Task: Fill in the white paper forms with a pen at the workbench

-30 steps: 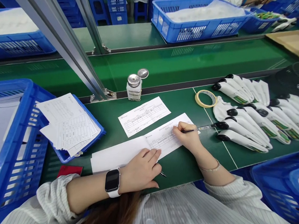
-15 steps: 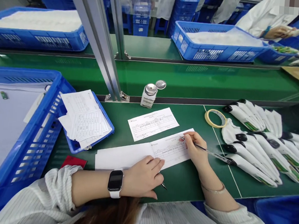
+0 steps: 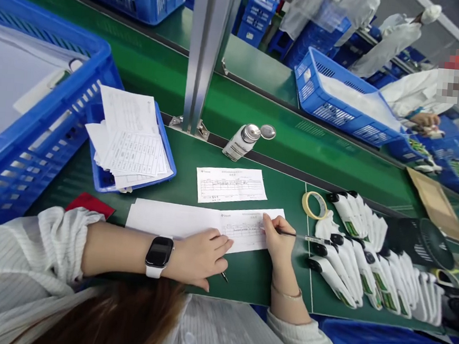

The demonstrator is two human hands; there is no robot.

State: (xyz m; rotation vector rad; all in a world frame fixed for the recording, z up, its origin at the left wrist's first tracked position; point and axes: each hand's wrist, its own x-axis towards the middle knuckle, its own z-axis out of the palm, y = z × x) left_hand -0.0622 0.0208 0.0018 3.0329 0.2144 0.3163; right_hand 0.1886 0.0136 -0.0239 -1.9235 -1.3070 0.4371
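Observation:
My right hand [image 3: 278,243] pinches a pen [image 3: 302,236] over the right half of a printed form [image 3: 244,237], where handwriting fills part of a row. My left hand [image 3: 201,255] lies flat across the lower edge of the sheets, fingers stretched out. The tip of another pen [image 3: 224,276] pokes out beside that hand; the rest of it is hidden. To the left, the form's pad opens onto a blank white page [image 3: 172,218]. Just above lies a separate filled-in slip [image 3: 232,187], apart from both hands.
A pump bottle [image 3: 239,143] with its lid up stands behind the slip. Left are a blue tray [image 3: 165,130] of papers, a big blue crate [image 3: 77,83] and a red piece [image 3: 90,203]. Right are a tape roll [image 3: 314,205] and several white handheld devices [image 3: 335,284]. A co-worker's hand [image 3: 426,120] shows beyond.
The head view has tilted and turned toward the right, showing more of the devices. My right hand has shifted a little left along the form with the pen. My left hand stays on the paper.

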